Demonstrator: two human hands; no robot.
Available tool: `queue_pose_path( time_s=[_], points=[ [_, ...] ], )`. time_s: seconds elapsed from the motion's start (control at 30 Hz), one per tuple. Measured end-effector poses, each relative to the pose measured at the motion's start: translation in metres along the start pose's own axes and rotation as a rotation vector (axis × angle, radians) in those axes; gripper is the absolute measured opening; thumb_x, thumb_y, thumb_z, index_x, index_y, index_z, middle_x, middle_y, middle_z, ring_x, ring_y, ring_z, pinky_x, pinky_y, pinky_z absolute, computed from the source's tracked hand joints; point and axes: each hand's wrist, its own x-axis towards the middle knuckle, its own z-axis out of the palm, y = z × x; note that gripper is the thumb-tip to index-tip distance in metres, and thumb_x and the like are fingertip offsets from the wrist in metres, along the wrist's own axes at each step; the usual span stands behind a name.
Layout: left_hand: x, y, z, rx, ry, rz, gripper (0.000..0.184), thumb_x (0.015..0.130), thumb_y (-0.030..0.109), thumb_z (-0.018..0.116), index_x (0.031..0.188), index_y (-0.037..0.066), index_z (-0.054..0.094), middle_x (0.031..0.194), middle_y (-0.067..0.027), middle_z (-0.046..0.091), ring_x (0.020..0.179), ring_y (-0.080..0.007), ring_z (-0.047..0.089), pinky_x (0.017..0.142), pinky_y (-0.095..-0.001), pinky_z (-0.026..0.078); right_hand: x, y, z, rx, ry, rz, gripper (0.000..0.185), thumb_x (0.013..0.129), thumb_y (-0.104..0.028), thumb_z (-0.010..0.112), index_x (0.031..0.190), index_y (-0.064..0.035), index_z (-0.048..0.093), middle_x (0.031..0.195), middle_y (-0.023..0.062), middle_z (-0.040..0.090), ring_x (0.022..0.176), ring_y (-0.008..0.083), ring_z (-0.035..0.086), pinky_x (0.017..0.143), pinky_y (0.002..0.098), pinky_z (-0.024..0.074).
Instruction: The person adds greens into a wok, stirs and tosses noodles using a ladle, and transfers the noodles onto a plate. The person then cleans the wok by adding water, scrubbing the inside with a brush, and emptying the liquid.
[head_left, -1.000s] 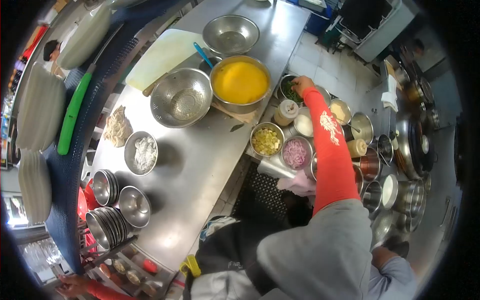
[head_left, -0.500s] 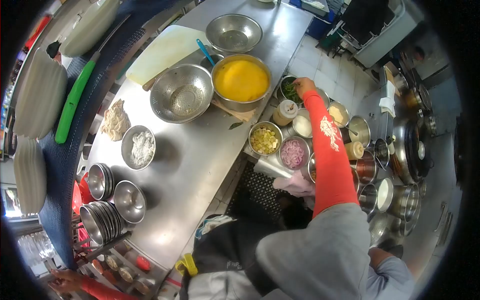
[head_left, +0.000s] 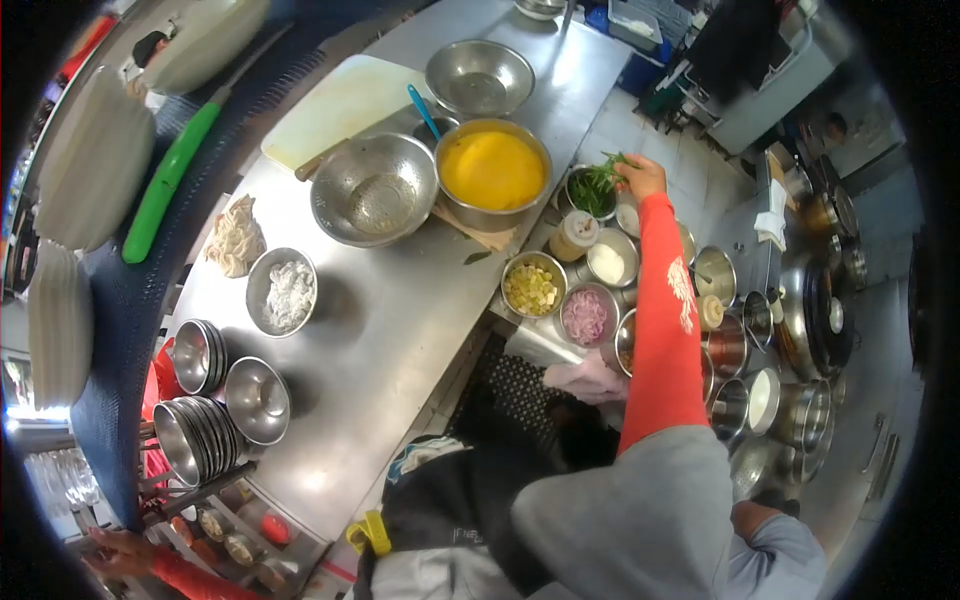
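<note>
My right hand (head_left: 644, 178), at the end of a red sleeve, pinches a bunch of green herbs (head_left: 612, 172). It is just above and beside a metal bowl of green herbs (head_left: 592, 196). Around this bowl stand a squeeze bottle (head_left: 575, 236), a bowl of white contents (head_left: 606, 262), a bowl of sliced pink onion (head_left: 586, 315) and a bowl of yellow and white chunks (head_left: 532, 286). At the far lower left, my left hand (head_left: 118, 554) has its fingers stretched apart, with nothing visible in them, near the containers of ingredients (head_left: 240, 548).
On the steel table (head_left: 400, 330) stand a pot of yellow liquid (head_left: 492, 168), a perforated bowl (head_left: 340, 190), a cutting board (head_left: 330, 110), a bowl of white stuff (head_left: 282, 292) and stacked bowls (head_left: 200, 440). Plates (head_left: 95, 160) fill the shelf at left. Another person's sleeve (head_left: 790, 555) shows at lower right.
My right hand has risen slightly and shifted right from the herb bowl, bringing up a bunch of herbs. My left hand has moved only a little. The view has shifted slightly.
</note>
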Motion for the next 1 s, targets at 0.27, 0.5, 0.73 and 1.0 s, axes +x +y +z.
queue_pose_path(
  time_s=[0.27,0.5,0.73,1.0],
  points=[
    [0.001,0.022,-0.003,0.044,0.032,-0.088,0.062,0.09,0.04,0.059,0.131,-0.005,0.045,0.116,-0.0268,0.057,0.1,-0.0345,0.061,0.083,-0.0395,0.051,-0.102,-0.087,0.042,0.345,-0.07,-0.023,0.036,0.082,-0.002,0.066,0.115,0.0051,0.054,0.096,0.0113,0.065,0.076,0.0185,0.063,0.061,0.0298,0.051],
    [-0.014,0.004,0.015,-0.161,0.172,-0.012,0.049,0.093,0.021,0.055,0.135,-0.001,0.04,0.13,-0.0198,0.049,0.115,-0.0322,0.053,0.092,-0.0401,0.045,-0.267,-0.105,0.106,0.457,-0.14,0.03,0.033,0.083,-0.002,0.065,0.114,0.0005,0.056,0.103,0.0097,0.063,0.088,0.0186,0.061,0.071,0.028,0.0488],
    [0.004,0.004,-0.016,-0.424,0.131,0.079,0.07,0.072,0.021,0.068,0.132,-0.006,0.044,0.136,-0.0354,0.038,0.126,-0.0472,0.041,0.103,-0.0483,0.036,-0.479,-0.073,0.159,0.526,-0.361,-0.02,0.024,0.087,-0.002,0.061,0.11,-0.0018,0.054,0.099,0.0052,0.062,0.081,0.0129,0.059,0.069,0.0246,0.0499],
    [0.012,-0.017,-0.042,-0.671,0.004,0.01,0.058,0.072,0.022,0.066,0.123,-0.004,0.053,0.136,-0.0383,0.034,0.119,-0.0466,0.045,0.092,-0.047,0.042,-0.693,-0.047,0.175,0.537,-0.45,0.134,0.018,0.085,0.001,0.061,0.101,-0.0024,0.055,0.088,0.0046,0.06,0.068,0.0128,0.058,0.056,0.0229,0.0493]
  ],
)
